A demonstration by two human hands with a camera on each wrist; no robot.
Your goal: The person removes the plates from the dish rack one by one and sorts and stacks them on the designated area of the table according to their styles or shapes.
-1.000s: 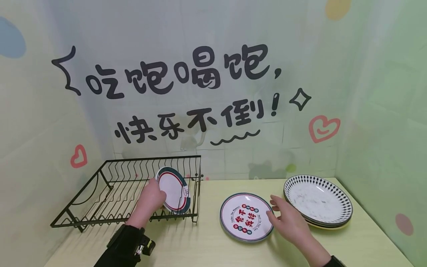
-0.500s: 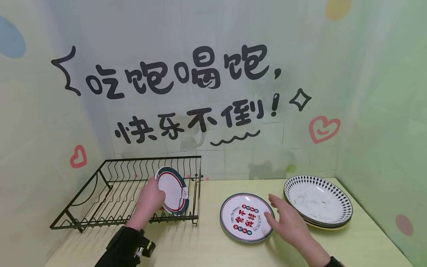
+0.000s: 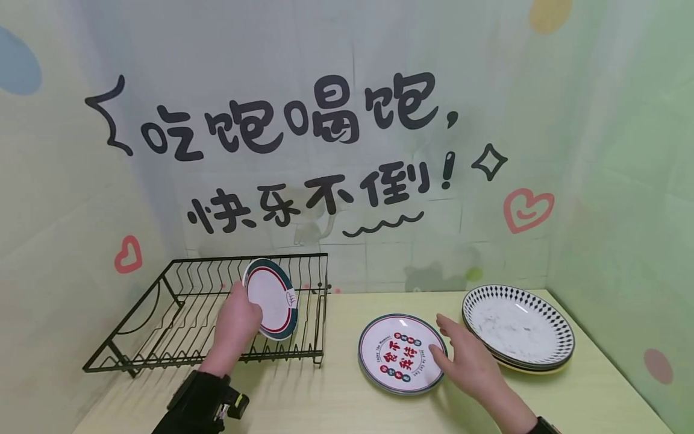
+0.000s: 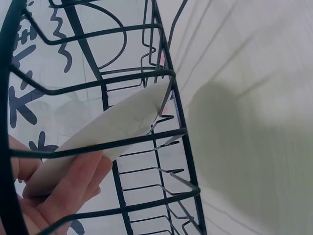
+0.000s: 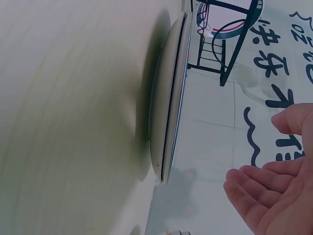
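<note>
My left hand (image 3: 238,316) pinches a small plate (image 3: 273,298) by its left edge. The plate has a white centre, a red ring and a teal rim, and is tilted up on edge within the black wire dish rack (image 3: 206,259). In the left wrist view the plate's pale underside (image 4: 117,122) shows between the wires, fingers on its near end. My right hand (image 3: 468,358) is held open beside a stack of small plates (image 3: 401,355) with red lettering, its thumb overlapping the rim in the head view. The right wrist view shows that hand holding nothing.
At the right of the pale wooden table (image 3: 325,398) sits a stack of larger plates (image 3: 515,325) with black-patterned rims. A printed curtain (image 3: 379,36) with large black characters hangs behind, and similar sheets close off both sides.
My left hand has shifted left and slightly up, carrying the plate leftward along the rack and raising it a little. The right hand has barely moved.
</note>
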